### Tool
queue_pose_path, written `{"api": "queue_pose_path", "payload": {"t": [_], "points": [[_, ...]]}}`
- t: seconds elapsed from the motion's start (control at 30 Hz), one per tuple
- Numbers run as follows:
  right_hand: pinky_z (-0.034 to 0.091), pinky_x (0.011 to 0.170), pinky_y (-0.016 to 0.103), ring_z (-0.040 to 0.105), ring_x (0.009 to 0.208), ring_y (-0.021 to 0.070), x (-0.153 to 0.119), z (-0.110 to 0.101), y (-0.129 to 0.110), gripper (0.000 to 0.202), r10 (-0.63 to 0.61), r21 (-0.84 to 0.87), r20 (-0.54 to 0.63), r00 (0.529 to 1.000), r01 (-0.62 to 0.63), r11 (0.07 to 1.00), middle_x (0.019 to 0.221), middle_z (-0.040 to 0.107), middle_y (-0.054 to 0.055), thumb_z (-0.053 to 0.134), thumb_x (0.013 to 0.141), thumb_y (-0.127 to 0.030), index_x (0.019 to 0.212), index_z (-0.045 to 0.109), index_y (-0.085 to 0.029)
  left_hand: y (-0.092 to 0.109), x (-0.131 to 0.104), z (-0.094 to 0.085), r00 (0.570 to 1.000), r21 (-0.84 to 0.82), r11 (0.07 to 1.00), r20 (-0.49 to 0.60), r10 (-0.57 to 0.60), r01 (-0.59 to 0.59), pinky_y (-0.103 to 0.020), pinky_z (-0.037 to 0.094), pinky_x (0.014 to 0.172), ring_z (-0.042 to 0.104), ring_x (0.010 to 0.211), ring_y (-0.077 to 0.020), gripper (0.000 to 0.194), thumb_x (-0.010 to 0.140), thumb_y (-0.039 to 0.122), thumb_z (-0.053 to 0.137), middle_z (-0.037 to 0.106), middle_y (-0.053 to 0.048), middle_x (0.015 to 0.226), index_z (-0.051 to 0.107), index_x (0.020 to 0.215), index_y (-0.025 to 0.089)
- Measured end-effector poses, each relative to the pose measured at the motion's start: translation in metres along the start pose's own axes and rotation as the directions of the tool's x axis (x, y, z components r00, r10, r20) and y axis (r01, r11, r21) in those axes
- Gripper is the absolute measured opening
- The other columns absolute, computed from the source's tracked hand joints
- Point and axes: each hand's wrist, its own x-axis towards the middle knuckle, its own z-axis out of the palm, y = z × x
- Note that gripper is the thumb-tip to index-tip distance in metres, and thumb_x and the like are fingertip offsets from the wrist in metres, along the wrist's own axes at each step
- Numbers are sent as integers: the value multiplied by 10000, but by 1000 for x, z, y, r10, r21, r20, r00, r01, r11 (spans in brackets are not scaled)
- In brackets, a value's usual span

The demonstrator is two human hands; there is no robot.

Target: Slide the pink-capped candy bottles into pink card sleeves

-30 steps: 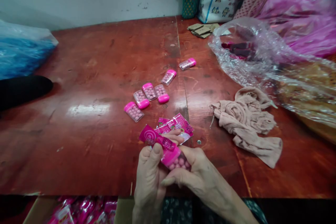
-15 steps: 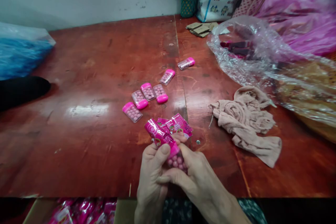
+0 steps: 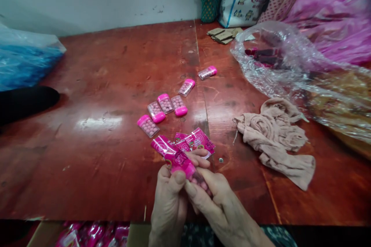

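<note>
Pink-capped clear container (image 3: 199,180) of round pink balls (image 3: 204,185)

Tabletop (image 3: 95,170): reddish-brown, shiny and scuffed, with a seam running from back to front.
Pink-capped containers (image 3: 165,104): six lying loose around the middle, pink balls inside; four bunched close, two strung out farther back.
Pink printed sleeves (image 3: 202,139): a small overlapping pile, nearer the front.
Beige cloth (image 3: 285,136): crumpled, over on the right.
Clear plastic bag (image 3: 292,65): sprawled behind the cloth.
Cardboard pieces (image 3: 222,35): flat, heaped toward the back.
White printed bag (image 3: 242,2): upright, beside a teal dotted bag (image 3: 209,2).
</note>
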Motion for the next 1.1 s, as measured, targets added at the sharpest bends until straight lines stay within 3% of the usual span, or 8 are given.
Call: {"api": "queue_pose_path", "payload": {"t": [0.13,0.27,0.4,0.6,0.8,0.93,1.03,1.1], "points": [[412,532,191,510,570,99,6,6,3,275,-80,177,98,992,62,982,647,528,-23,403,918,-389,880,579,-181,1,-1,2,999,28,999,-35,-33,34,-286,535,679,638,833,-243,322,634,399,720,690,-122,899,724,819,135],[422,574,234,557,645,143,10,10,6,217,-232,1,-44,972,232,973,751,591,26,421,907,-332,942,554,-164,-1,3,-2,993,-15,1000,-116,-8,7,-282,529,644,632,671,-185,276,700,405,667,692,-92,746,715,780,145],[424,757,306,532,867,197,13,-5,1,202,-451,-255,-310,837,383,888,914,586,71,456,896,-284,978,608,-179,-4,2,-11,986,101,994,-158,55,-40,-244,497,548,581,531,-140,204,698,347,687,643,-35,580,698,748,149],[453,711,254,545,772,148,26,-22,-4,256,-136,163,-171,976,165,973,816,579,19,541,861,-338,680,647,-191,-12,-5,-2,987,159,975,-69,-145,155,-209,450,461,524,442,-104,279,669,334,714,574,5,507,679,873,145],[429,528,203,506,623,98,26,-15,4,313,-29,305,-279,960,117,945,739,523,4,539,863,-316,597,613,-168,-14,-6,11,986,181,970,-76,-149,161,-178,432,484,515,480,-78,184,715,220,668,602,-12,587,654,876,133],[307,301,190,389,374,32,27,-3,12,294,105,574,-241,965,54,817,689,472,-30,551,847,-344,621,590,-160,-13,-3,7,978,119,971,-57,-201,206,-147,354,399,470,408,-58,164,738,273,645,589,-17,528,643,796,120],[301,292,171,343,340,20,28,4,17,226,174,687,-228,958,31,726,630,444,-60,569,837,-352,694,587,-178,-14,1,7,974,56,973,-51,-220,223,-144,367,402,469,408,-54,143,735,262,655,581,-8,517,645,751,121],[415,402,162,463,448,45,26,8,19,153,172,636,-266,948,39,771,701,511,-45,560,844,-354,866,606,-210,-15,4,10,980,16,988,-132,-148,151,-153,427,467,516,468,-63,112,712,220,681,613,-9,579,657,778,133]]}}
